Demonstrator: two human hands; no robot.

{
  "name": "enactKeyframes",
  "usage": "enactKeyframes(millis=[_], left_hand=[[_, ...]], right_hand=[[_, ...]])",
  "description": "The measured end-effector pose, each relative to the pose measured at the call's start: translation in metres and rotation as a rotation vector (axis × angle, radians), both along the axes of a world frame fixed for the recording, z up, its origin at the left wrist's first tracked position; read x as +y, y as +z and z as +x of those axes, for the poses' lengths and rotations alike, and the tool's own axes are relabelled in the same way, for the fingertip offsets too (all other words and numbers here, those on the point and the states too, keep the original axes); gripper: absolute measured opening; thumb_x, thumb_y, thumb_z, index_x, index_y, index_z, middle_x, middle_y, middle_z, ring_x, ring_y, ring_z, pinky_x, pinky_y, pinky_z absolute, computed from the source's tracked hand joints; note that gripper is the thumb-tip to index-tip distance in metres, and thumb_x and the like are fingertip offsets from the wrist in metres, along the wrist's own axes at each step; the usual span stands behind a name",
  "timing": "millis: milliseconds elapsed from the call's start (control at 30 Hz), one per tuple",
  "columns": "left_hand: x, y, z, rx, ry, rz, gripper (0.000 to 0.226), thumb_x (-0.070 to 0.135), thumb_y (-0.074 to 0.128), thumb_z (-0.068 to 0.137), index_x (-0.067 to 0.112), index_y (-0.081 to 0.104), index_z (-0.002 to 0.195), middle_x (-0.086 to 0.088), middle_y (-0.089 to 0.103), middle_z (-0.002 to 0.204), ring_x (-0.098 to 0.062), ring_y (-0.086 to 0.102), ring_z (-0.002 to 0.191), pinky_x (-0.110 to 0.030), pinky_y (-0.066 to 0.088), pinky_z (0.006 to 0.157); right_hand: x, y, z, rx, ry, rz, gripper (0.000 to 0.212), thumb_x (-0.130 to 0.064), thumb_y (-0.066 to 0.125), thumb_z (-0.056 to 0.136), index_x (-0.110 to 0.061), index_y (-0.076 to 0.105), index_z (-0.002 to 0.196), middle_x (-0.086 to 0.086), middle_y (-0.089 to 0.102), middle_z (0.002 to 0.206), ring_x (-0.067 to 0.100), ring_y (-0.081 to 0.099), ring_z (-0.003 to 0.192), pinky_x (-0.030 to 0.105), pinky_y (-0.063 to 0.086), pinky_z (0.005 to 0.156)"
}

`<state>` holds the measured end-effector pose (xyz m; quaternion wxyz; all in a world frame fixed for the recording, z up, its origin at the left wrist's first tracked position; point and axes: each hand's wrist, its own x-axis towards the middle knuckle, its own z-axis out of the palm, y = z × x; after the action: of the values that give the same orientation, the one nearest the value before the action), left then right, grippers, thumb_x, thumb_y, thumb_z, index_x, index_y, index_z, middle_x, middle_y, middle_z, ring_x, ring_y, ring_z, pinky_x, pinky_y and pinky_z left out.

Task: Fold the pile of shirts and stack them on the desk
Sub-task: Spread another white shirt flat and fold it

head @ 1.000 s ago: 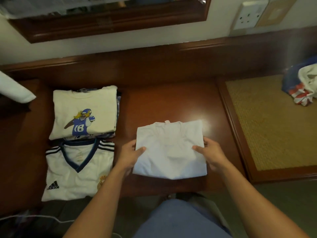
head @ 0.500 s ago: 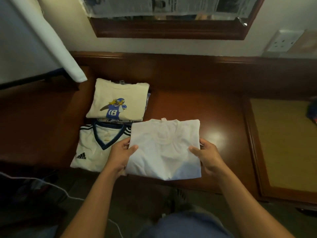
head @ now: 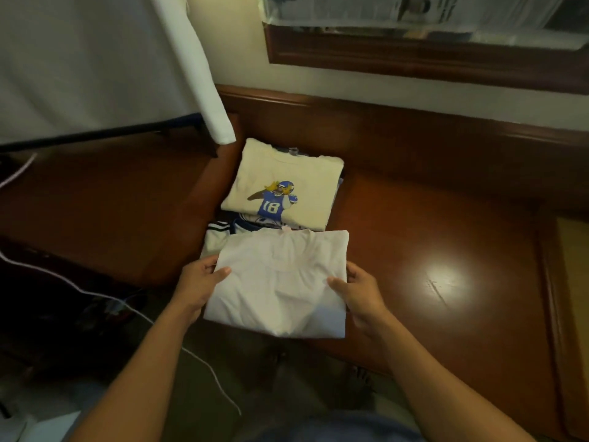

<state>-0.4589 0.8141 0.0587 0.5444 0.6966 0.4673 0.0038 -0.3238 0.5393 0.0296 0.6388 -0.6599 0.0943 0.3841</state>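
Item: folded white shirt (head: pixel 280 282). We are pinching it, left grip (head: pixel 197 285) at nine o'clock, right grip (head: pixel 363 296) at three o'clock.

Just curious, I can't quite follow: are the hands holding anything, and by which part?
Yes: the folded white shirt, gripped at its side edges, left hand on the left edge, right hand on the right, thumbs on top.
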Motion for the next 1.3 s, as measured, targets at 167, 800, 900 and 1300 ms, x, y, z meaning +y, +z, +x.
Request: enactKeyframes(millis=[167, 800, 900, 1300], left_hand=[[0.063, -0.004, 0.002, 0.012, -0.070, 0.025, 0.038, 0.010, 0.064, 0.097, 0.015, 0.063, 0.135, -0.001, 0.069, 0.124, -0.024, 0.063, 0.116, -0.052, 0.048, 0.106], [0.111, -0.089, -0.003, 0.186, -0.712, 0.771, 0.080, 0.047, 0.054, 0.099, 0.028, 0.008, 0.162, -0.008, 0.007, 0.169, -0.029, 0.015, 0.154, -0.046, 0.028, 0.122], [0.108, -0.101, 0.000, 0.222, -1.026, 0.903, 0.096, 0.070, 0.040, 0.094, 0.032, -0.020, 0.158, -0.009, -0.033, 0.163, -0.031, -0.028, 0.151, -0.050, -0.003, 0.125], [0.131, -0.132, 0.018, 0.470, -1.196, 0.602, 0.107, 0.089, 0.034, 0.081, 0.043, -0.032, 0.150, 0.008, -0.056, 0.147, -0.026, -0.046, 0.141, -0.054, -0.014, 0.122]], right_hand=[[0.057, -0.022, -0.018, 0.023, -0.074, 0.012, 0.039, -0.003, 0.070, 0.092, -0.019, 0.065, 0.127, 0.003, 0.074, 0.116, 0.026, 0.073, 0.099, 0.053, 0.060, 0.086], [0.134, -0.064, -0.068, -0.399, 0.007, -0.847, 0.069, -0.036, 0.063, 0.097, -0.023, 0.029, 0.156, 0.009, 0.040, 0.156, 0.031, 0.043, 0.139, 0.048, 0.042, 0.110], [0.147, -0.073, -0.078, -0.760, 0.452, -1.020, 0.089, -0.069, 0.042, 0.096, -0.036, -0.011, 0.160, 0.004, -0.018, 0.168, 0.030, -0.012, 0.155, 0.050, 0.003, 0.124], [0.151, -0.102, -0.064, -0.642, 0.895, -1.029, 0.092, -0.088, 0.013, 0.086, -0.040, -0.027, 0.153, 0.000, -0.048, 0.154, 0.027, -0.042, 0.144, 0.053, -0.016, 0.121]])
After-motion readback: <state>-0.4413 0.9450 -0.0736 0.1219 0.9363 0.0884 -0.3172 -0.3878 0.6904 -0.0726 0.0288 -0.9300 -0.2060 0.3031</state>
